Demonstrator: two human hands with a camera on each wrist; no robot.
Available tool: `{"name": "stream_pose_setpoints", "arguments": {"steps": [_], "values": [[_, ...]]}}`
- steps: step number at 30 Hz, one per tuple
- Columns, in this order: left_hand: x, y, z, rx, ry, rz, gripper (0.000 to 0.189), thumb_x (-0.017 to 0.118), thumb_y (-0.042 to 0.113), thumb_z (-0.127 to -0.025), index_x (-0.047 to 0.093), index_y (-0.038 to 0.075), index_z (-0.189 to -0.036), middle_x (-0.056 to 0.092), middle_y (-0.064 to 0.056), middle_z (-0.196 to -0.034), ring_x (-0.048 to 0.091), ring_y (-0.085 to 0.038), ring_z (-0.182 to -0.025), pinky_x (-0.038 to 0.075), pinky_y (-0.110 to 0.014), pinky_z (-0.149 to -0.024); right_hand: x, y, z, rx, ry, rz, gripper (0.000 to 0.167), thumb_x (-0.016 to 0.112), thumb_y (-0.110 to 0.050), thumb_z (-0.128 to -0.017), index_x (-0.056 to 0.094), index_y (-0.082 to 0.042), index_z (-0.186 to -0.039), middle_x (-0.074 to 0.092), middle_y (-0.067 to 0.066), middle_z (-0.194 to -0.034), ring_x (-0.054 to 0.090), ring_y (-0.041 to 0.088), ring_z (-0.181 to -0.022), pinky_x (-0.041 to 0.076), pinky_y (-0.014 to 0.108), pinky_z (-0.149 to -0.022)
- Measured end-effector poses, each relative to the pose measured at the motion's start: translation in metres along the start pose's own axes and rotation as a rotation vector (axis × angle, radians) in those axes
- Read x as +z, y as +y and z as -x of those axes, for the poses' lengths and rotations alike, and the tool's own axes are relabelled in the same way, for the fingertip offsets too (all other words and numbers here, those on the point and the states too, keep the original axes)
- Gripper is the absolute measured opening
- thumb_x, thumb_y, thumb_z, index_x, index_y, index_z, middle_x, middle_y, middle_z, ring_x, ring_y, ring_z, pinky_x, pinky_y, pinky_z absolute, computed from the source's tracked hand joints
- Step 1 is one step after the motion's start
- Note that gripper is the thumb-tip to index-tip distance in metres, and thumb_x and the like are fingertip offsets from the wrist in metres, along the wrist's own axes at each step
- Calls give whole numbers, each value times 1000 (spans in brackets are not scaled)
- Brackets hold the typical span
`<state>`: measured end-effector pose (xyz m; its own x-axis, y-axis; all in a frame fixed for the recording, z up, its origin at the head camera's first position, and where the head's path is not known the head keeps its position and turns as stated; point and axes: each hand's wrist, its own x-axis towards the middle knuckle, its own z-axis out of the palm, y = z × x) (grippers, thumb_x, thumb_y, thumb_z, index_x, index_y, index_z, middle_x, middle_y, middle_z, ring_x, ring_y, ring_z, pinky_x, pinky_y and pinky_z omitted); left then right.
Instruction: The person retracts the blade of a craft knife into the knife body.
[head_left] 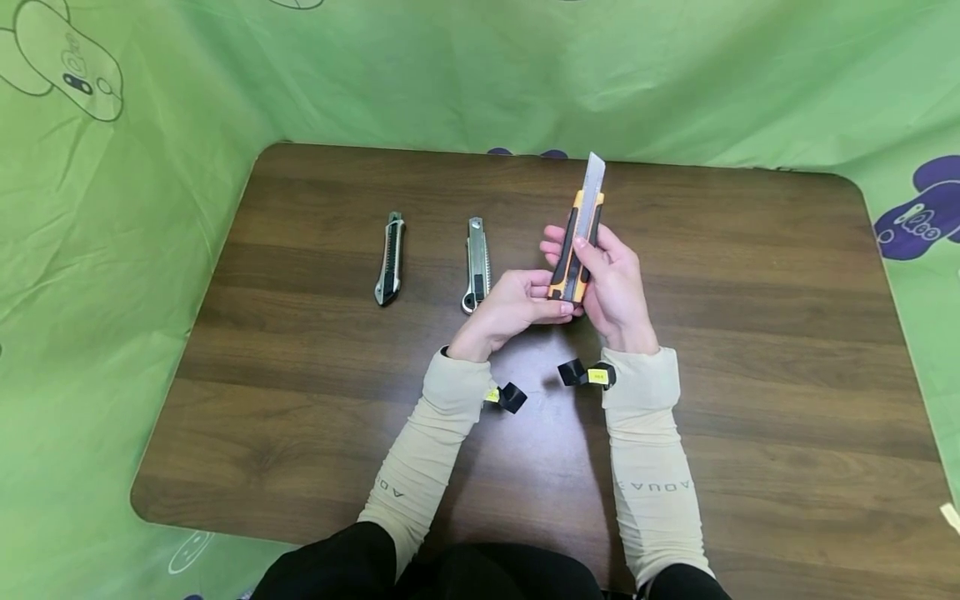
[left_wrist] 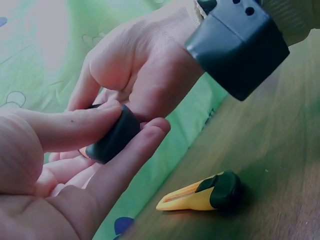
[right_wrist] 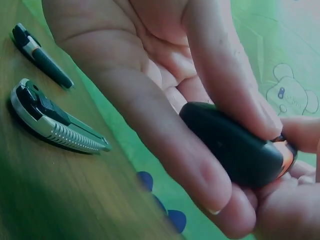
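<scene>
An orange-and-black utility knife (head_left: pixel 576 250) is held up above the table, its blade (head_left: pixel 593 177) extended and pointing away. The right hand (head_left: pixel 617 283) grips its handle, thumb lying along the front and fingers behind. At the handle's black base end, the left hand (head_left: pixel 517 302) pinches between thumb and finger, seen closely in the left wrist view (left_wrist: pixel 120 135) and right wrist view. A silver utility knife (head_left: pixel 477 262) lies just beyond the left hand. Farther left rests a black-and-grey utility knife (head_left: pixel 389 258). The left wrist view also shows a yellow-and-black utility knife (left_wrist: pixel 197 192) on the table.
The brown wooden table (head_left: pixel 300 400) has rounded corners. Green printed cloth (head_left: pixel 450 75) hangs around its back and sides. Black wrist cameras (head_left: pixel 512 397) sit on both wrists, close to each other.
</scene>
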<state>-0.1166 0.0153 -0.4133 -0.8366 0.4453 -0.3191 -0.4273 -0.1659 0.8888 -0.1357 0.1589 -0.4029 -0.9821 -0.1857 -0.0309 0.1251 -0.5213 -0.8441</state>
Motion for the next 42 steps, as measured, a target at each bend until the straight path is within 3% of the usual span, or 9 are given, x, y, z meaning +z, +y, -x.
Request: {"name": "stream_pose_setpoints", "arguments": {"steps": [7,12,29,42], "values": [[0,1,-2,22,104,57,36,62,-15,-85,57,-15,-121,61,-36,-115,69,-12,-76,61,-35,-84,7,3,0,68,94,48,21,57,-10,-97,58,4,-113,74,10,-92,71,19,-88,59,25,-85],[0,2,-1,25,119,43,37,62,-15,-85,57,-15,-122,61,-35,-116,68,-11,-75,61,-34,-84,11,4,0,92,122,60,20,59,-15,-97,61,1,-110,75,8,-88,72,18,-87,59,23,-82],[-1,3,-1,-5,130,64,33,61,-17,-84,57,-18,-117,59,-39,-115,68,-14,-73,61,-38,-82,11,2,4,50,39,60,15,49,-5,-99,62,-1,-105,74,8,-89,72,19,-80,61,28,-80],[-3,2,1,12,115,109,32,60,-18,-84,56,-20,-116,58,-40,-115,70,-16,-75,60,-40,-83,11,1,5,25,-46,43,19,46,5,-97,60,2,-111,73,12,-97,71,21,-87,60,29,-85]]}}
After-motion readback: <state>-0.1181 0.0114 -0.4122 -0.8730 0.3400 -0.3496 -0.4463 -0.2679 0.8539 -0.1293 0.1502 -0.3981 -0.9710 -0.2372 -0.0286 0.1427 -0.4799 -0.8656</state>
